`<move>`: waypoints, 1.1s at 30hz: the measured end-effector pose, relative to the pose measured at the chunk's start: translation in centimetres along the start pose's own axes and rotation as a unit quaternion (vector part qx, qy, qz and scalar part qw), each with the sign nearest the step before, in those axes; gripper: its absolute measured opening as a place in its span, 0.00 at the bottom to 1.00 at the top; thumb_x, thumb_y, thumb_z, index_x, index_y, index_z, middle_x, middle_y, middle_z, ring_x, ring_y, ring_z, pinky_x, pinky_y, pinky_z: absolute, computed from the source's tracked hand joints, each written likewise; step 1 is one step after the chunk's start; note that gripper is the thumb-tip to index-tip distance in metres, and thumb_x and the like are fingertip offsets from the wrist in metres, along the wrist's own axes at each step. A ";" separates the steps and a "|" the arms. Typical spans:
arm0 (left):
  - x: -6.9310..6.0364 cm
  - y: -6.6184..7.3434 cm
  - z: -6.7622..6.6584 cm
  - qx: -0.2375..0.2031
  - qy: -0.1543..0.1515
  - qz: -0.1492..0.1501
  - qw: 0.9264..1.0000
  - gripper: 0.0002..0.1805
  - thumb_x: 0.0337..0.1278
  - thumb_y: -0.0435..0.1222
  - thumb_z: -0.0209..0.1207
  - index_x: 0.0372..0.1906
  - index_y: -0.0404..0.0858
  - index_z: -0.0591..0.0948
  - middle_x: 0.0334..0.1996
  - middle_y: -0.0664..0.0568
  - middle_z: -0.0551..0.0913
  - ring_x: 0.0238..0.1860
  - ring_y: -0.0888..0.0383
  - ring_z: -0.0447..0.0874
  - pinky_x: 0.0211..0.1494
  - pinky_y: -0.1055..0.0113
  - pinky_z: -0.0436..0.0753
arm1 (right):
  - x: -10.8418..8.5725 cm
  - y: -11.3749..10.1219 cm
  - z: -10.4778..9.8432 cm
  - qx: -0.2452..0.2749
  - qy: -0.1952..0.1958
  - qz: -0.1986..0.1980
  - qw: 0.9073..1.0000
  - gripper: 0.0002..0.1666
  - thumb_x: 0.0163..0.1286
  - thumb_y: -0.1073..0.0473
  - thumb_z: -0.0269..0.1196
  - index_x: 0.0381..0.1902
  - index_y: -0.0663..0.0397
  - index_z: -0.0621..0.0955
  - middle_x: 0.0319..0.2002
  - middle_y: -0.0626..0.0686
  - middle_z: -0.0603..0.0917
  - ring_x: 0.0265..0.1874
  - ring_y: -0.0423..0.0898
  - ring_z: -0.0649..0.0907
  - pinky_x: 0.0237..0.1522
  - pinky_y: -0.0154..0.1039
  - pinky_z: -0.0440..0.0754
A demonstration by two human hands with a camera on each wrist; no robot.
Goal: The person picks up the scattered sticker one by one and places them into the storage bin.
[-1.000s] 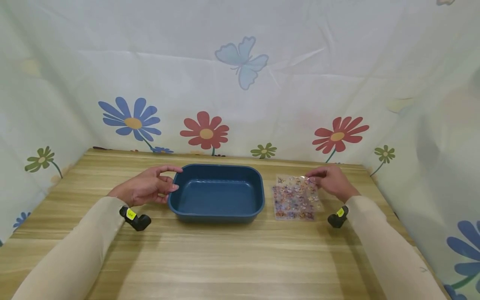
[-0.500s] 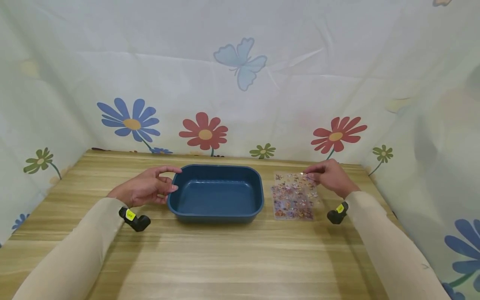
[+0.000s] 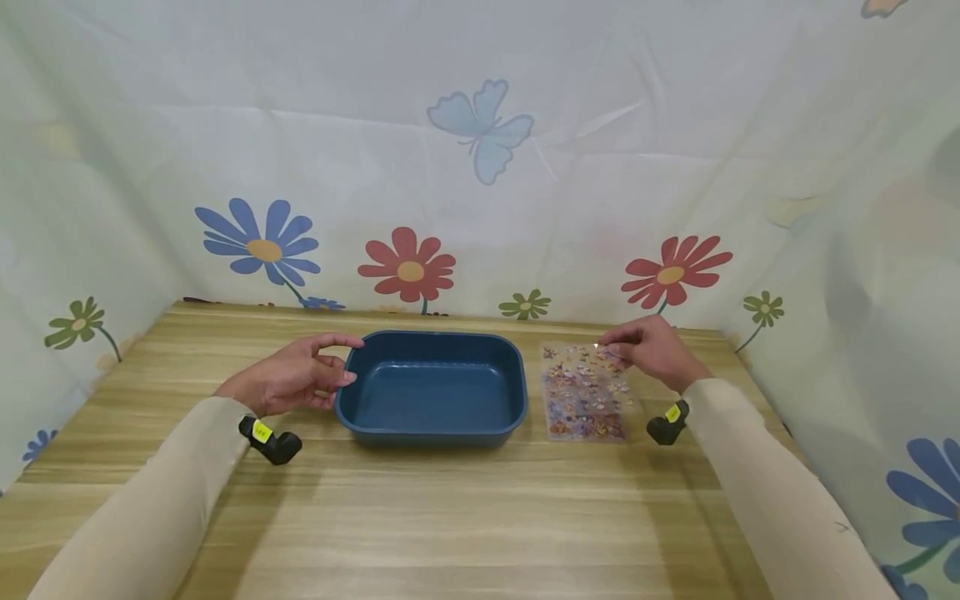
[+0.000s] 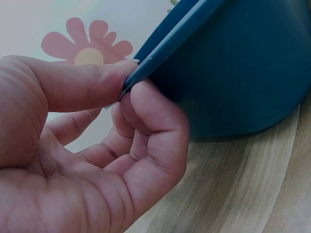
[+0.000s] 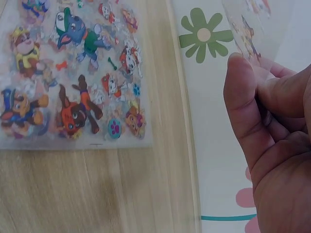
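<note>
A dark blue rectangular plastic basin (image 3: 431,437) stands on the table in the head view. At its left end my left hand (image 3: 292,375) pinches the rim; in the left wrist view the thumb (image 4: 92,85) and bent fingers (image 4: 163,126) meet over the edge. To the right of the basin lies a stack of clear sticker sheets (image 5: 73,97) printed with cartoon dogs. My right hand (image 3: 652,354) pinches the far right corner of one sticker sheet (image 5: 250,29) between thumb and finger. That sheet is raised apart from those below, and much of it is out of the right wrist view.
The wood-grain table (image 3: 465,517) reaches back to a white cloth backdrop (image 3: 315,158) printed with flowers and a butterfly. Cloth also hangs along both sides. A small black device (image 3: 281,446) is strapped to the left wrist, and another black device (image 3: 667,425) to the right.
My right hand has shifted slightly left with the sticker sheet, which moves a little toward the basin. The left hand stays at the basin's rim, and the basin has not moved.
</note>
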State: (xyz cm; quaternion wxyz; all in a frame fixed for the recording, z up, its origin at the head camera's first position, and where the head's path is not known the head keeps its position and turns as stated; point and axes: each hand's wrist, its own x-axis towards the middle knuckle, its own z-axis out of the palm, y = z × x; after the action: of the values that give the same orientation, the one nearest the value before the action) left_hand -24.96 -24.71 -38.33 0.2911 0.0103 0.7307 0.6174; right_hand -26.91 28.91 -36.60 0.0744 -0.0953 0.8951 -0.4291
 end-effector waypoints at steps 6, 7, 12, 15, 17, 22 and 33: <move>0.1 0.0 0.0 0.000 0.001 0.002 1.000 0.39 0.69 0.30 0.63 0.79 0.47 0.60 0.37 0.50 0.79 0.32 0.54 0.80 0.42 0.62 0.86 | 0.3 -0.4 0.2 0.003 -0.006 0.003 1.000 0.15 0.77 0.67 0.61 0.56 0.68 0.85 0.50 0.68 0.88 0.33 0.44 0.87 0.40 0.35 0.89; 0.1 0.0 0.0 -0.001 0.001 0.001 1.000 0.39 0.69 0.30 0.63 0.79 0.46 0.60 0.37 0.50 0.79 0.32 0.54 0.80 0.42 0.62 0.87 | 0.4 -0.4 0.2 0.006 -0.009 0.004 1.000 0.15 0.77 0.67 0.61 0.56 0.69 0.85 0.51 0.68 0.88 0.33 0.44 0.87 0.41 0.36 0.89; 0.1 0.0 0.1 -0.005 0.000 -0.003 1.000 0.39 0.69 0.30 0.63 0.79 0.46 0.60 0.37 0.50 0.79 0.31 0.54 0.80 0.41 0.62 0.87 | 0.7 -0.6 0.4 0.009 -0.009 0.003 1.000 0.15 0.78 0.68 0.59 0.56 0.69 0.85 0.52 0.68 0.88 0.34 0.43 0.87 0.41 0.36 0.89; 0.2 0.2 0.1 -0.006 0.000 0.001 1.000 0.39 0.69 0.30 0.63 0.79 0.47 0.60 0.37 0.50 0.79 0.31 0.54 0.80 0.41 0.63 0.87 | 0.9 -0.8 0.6 0.010 -0.008 -0.001 1.000 0.15 0.78 0.69 0.58 0.56 0.68 0.85 0.52 0.67 0.88 0.34 0.42 0.87 0.41 0.35 0.88; 0.2 0.3 0.2 -0.006 -0.002 0.003 1.000 0.39 0.69 0.30 0.63 0.79 0.47 0.60 0.37 0.50 0.79 0.31 0.54 0.79 0.41 0.63 0.87 | 1.1 -0.9 0.8 0.013 -0.011 -0.005 1.000 0.15 0.78 0.69 0.58 0.56 0.69 0.85 0.52 0.68 0.87 0.34 0.42 0.87 0.41 0.35 0.88; 0.3 0.4 0.2 -0.006 -0.005 0.006 1.000 0.39 0.70 0.29 0.61 0.80 0.47 0.59 0.37 0.50 0.79 0.32 0.54 0.79 0.42 0.62 0.87 | 1.5 -1.5 1.2 0.026 -0.022 -0.015 0.999 0.15 0.78 0.70 0.58 0.57 0.70 0.84 0.53 0.69 0.87 0.33 0.41 0.87 0.42 0.36 0.89; 0.2 -0.2 0.0 0.004 -0.005 0.006 1.000 0.39 0.70 0.30 0.62 0.80 0.46 0.59 0.39 0.48 0.79 0.33 0.54 0.80 0.42 0.63 0.86 | 2.0 -2.1 2.8 0.034 -0.036 -0.023 0.999 0.17 0.78 0.71 0.55 0.58 0.70 0.83 0.54 0.69 0.87 0.33 0.42 0.88 0.43 0.40 0.90</move>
State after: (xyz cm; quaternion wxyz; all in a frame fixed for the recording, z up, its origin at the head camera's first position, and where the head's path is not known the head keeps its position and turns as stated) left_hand -25.06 -24.70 -38.58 0.2911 0.0191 0.7313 0.6166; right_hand -28.07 25.04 -36.81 0.0993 -0.1289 0.8742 -0.4575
